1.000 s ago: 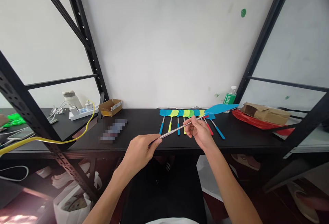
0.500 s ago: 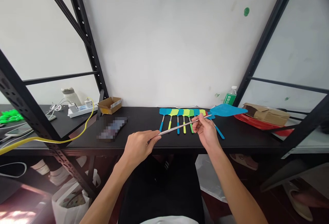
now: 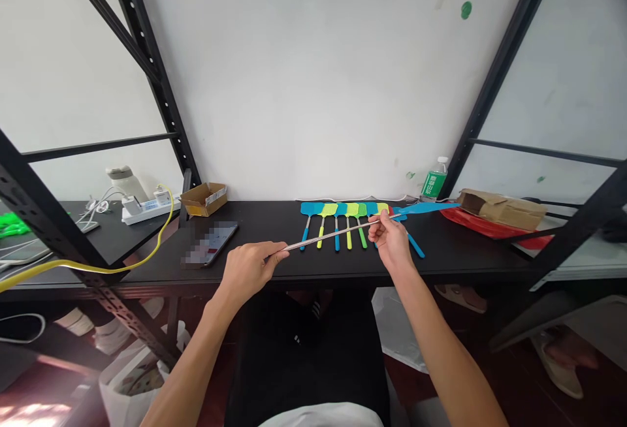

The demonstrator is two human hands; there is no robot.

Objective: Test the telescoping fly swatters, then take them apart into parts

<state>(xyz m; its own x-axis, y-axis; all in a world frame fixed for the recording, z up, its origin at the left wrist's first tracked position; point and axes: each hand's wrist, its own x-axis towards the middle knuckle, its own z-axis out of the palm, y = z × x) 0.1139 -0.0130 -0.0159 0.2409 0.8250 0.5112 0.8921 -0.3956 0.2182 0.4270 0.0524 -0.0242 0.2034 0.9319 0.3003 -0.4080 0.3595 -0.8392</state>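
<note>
A fly swatter with a thin metal rod [image 3: 333, 235] and a blue head [image 3: 427, 207] is held slantwise above the black table's front part. My left hand [image 3: 251, 271] is closed round its lower end, and the grip there is hidden by the fingers. Near the head, my right hand [image 3: 392, 239] pinches the rod between thumb and fingers. The blue head points right and shows almost edge-on. Behind the rod, several blue, yellow and green fly swatters [image 3: 313, 209] lie side by side, heads toward the wall. One blue handle [image 3: 416, 245] lies just right of my right hand.
At the table's [image 3: 274, 218] left are a small open cardboard box [image 3: 204, 201] and a phone [image 3: 223, 241]. A green-labelled bottle [image 3: 434, 180] and a brown carton [image 3: 502, 209] on red plastic stand right. Black shelf posts flank me; a yellow cable [image 3: 159, 237] crosses the left one.
My left hand has moved left, away from the right hand, and a longer stretch of rod shows between them. The swatter's blue head has turned from a broad face to nearly edge-on.
</note>
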